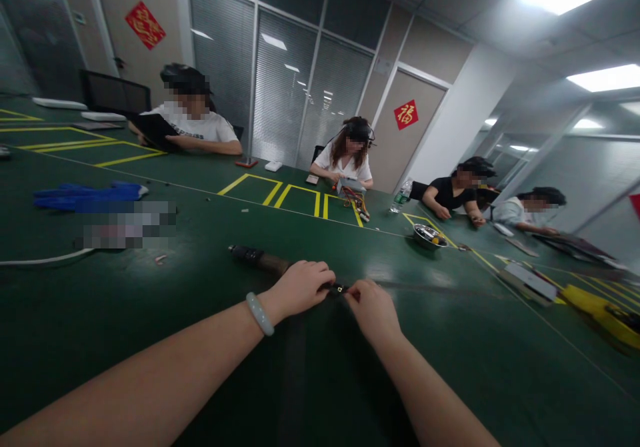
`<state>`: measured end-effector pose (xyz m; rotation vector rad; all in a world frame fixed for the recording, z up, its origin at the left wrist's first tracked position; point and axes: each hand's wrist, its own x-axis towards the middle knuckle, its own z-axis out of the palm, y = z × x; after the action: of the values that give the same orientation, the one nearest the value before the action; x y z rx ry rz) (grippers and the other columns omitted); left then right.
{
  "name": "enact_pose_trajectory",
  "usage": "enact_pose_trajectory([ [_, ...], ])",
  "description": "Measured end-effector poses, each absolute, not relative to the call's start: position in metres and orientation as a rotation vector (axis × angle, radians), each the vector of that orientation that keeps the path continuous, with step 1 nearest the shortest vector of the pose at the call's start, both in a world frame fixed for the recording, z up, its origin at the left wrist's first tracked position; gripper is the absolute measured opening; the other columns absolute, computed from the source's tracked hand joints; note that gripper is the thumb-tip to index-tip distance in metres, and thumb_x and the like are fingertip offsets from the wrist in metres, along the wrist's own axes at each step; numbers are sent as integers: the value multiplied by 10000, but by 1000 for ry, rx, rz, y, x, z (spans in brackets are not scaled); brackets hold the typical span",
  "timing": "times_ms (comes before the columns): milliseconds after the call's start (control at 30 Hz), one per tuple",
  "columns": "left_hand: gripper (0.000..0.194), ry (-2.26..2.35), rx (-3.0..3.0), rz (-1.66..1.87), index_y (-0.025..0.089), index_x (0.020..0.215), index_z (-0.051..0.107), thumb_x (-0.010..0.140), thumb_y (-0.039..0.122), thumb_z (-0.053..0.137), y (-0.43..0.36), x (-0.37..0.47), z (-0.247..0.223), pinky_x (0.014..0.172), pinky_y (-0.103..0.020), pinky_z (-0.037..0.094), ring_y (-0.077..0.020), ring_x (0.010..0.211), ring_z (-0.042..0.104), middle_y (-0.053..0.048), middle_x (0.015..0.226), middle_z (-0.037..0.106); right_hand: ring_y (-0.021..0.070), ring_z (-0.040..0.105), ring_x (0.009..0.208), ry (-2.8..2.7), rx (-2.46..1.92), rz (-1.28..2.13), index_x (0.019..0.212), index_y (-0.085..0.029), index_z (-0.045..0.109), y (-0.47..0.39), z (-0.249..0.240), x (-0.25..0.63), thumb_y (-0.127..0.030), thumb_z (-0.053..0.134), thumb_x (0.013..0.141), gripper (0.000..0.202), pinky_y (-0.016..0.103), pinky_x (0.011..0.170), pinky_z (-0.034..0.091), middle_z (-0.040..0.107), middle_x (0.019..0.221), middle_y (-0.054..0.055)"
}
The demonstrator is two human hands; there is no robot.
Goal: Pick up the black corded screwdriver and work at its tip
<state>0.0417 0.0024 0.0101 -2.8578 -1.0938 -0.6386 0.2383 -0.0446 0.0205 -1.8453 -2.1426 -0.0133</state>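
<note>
A long dark tube-shaped tool (273, 264) lies on the green table. It has a black ringed collar and a small metal tip at its far left end. My left hand (303, 286), with a pale bangle at the wrist, closes over its body from above. Past those fingers its dark near end (339, 289) shows a small bright square. There my right hand (373, 304) pinches with thumb and fingertips at the very end. Whatever sits between those fingertips is too small to make out.
Blue gloves (90, 196) lie at the left, near a white cable (50, 260). A metal bowl (417, 234) and a plastic bottle (401, 197) stand farther right. Several people sit across the green table (200, 380); one handles a grey box with wires (351, 187).
</note>
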Motion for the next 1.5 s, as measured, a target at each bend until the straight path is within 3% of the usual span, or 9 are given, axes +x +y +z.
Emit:
enact_pose_trajectory([
  [800, 127, -1072, -2894, -757, 264, 987, 665, 910, 320, 580, 6, 39, 7, 807, -313, 426, -187, 926, 598, -7, 995, 615, 160, 583, 818, -2236, -1527, -104, 826, -238, 625, -35, 3, 233, -219, 556, 889, 95, 284, 736, 415, 621, 853, -5],
  [967, 116, -1114, -2868, -736, 278, 971, 674, 916, 311, 577, 5, 42, 7, 804, -320, 419, -181, 906, 598, 5, 981, 615, 192, 580, 966, -2241, -1470, -143, 833, -240, 632, -33, 2, 236, -207, 573, 867, 76, 333, 882, 417, 626, 1061, 25],
  [1033, 116, -1115, -2868, -743, 277, 970, 673, 916, 317, 579, 5, 42, 8, 802, -320, 419, -179, 902, 597, 8, 979, 613, 203, 567, 1054, -2241, -1449, -84, 838, -236, 623, -30, 1, 237, -197, 573, 860, 68, 351, 944, 396, 617, 1159, 26],
  [1200, 140, -1131, -2862, -751, 272, 973, 673, 931, 337, 557, 4, 42, 9, 800, -323, 418, -181, 903, 595, 2, 985, 612, 174, 613, 902, -2221, -1494, 209, 850, -238, 566, -28, 0, 238, -194, 519, 877, 70, 309, 790, 436, 670, 997, -3],
  [1500, 160, -1150, -2853, -753, 259, 974, 673, 931, 365, 561, 3, 42, 9, 799, -318, 424, -173, 901, 597, 2, 986, 618, 180, 605, 993, -2130, -1446, 409, 821, -230, 545, -28, -2, 240, -189, 506, 862, 69, 317, 843, 433, 660, 1058, 23],
])
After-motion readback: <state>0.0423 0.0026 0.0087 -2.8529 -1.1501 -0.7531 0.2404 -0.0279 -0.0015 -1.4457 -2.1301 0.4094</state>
